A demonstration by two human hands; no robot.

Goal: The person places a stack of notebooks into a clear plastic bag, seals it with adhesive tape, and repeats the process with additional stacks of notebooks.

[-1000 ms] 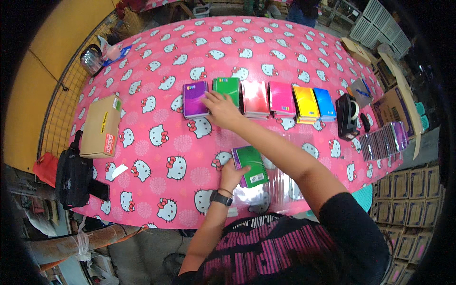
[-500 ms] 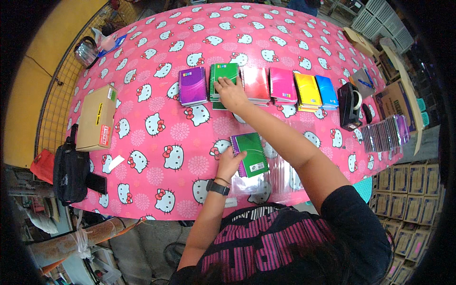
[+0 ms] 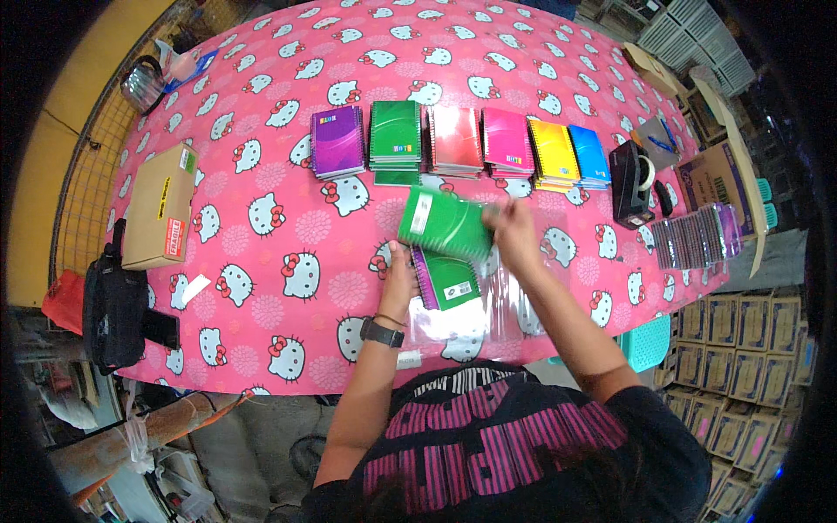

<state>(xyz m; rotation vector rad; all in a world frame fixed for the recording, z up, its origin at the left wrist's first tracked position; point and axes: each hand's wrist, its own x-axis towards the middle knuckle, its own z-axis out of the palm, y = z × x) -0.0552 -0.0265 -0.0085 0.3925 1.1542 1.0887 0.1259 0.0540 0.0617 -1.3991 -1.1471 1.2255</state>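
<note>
A green spiral notebook (image 3: pixel 443 228) is tilted in the air, slightly blurred, gripped at its right end by my right hand (image 3: pixel 513 235). Beneath it, another green notebook (image 3: pixel 455 283) lies over a purple notebook (image 3: pixel 425 281), whose spiral edge shows on the left. My left hand (image 3: pixel 401 281) rests beside that edge, fingers stretched up toward the raised notebook's lower left corner. Clear plastic sleeves (image 3: pixel 514 301) lie under and beside the pair. Behind stands a row of notebook stacks: purple (image 3: pixel 337 142), green (image 3: pixel 395 131), red (image 3: pixel 454 139), pink (image 3: pixel 507 139), yellow (image 3: pixel 554 152) and blue (image 3: pixel 588 155).
A black tape dispenser (image 3: pixel 629 185) stands right of the row, near a bundle of wrapped notebooks (image 3: pixel 697 240). On the left are a cardboard box (image 3: pixel 161 209), a black bag (image 3: pixel 118 305) and a phone (image 3: pixel 163 329). Stacked cartons (image 3: pixel 741 340) are at lower right.
My right hand has come back from the green stack with a green notebook, now above the lower pair. My left thumb has come off the lower green notebook's cover. The view has shifted slightly.
</note>
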